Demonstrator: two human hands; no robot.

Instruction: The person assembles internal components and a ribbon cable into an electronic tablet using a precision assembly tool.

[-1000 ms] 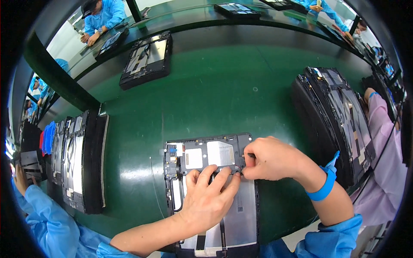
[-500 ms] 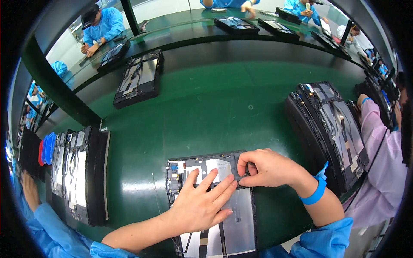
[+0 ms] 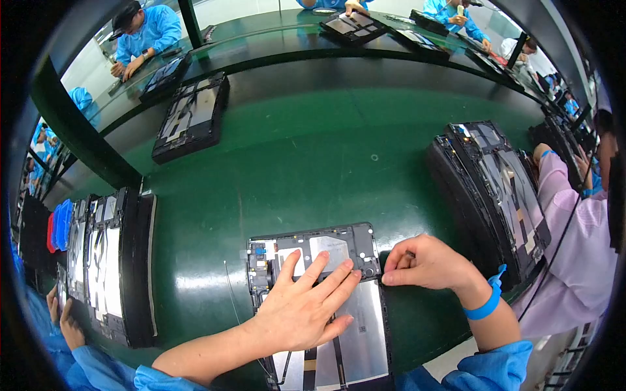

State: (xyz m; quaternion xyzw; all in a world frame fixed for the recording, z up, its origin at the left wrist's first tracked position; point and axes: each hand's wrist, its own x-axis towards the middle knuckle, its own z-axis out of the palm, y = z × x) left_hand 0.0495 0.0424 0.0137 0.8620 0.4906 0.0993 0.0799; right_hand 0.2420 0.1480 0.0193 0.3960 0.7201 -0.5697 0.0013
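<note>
An opened tablet housing [image 3: 360, 313] lies in front of me, with a black frame, bare silver panels and dark flat cables. My left hand [image 3: 306, 300] rests flat across its upper part, fingers spread. Just off the housing's right edge, my right hand [image 3: 427, 262] has thumb and forefinger pinched together; whatever may be between them is too small to make out. A small round part [image 3: 370, 272] shows on the frame close to those fingertips. Around my right wrist is a blue band [image 3: 486, 303]. The lower end of the housing runs out of view.
Stacks of similar housings stand at the left [image 3: 107, 260] and right [image 3: 499, 195]. Another housing [image 3: 189, 117] lies at the far left. Blue and red trays [image 3: 60, 225] sit behind the left stack. A thin wire [image 3: 233, 287] lies left of my work. Co-workers sit around, one in pink sleeves [image 3: 564, 260].
My right hand has moved right, off the housing's frame, uncovering its upper right corner and the small round part. My left hand stays in place. A co-worker's hands at the far left now hold a device.
</note>
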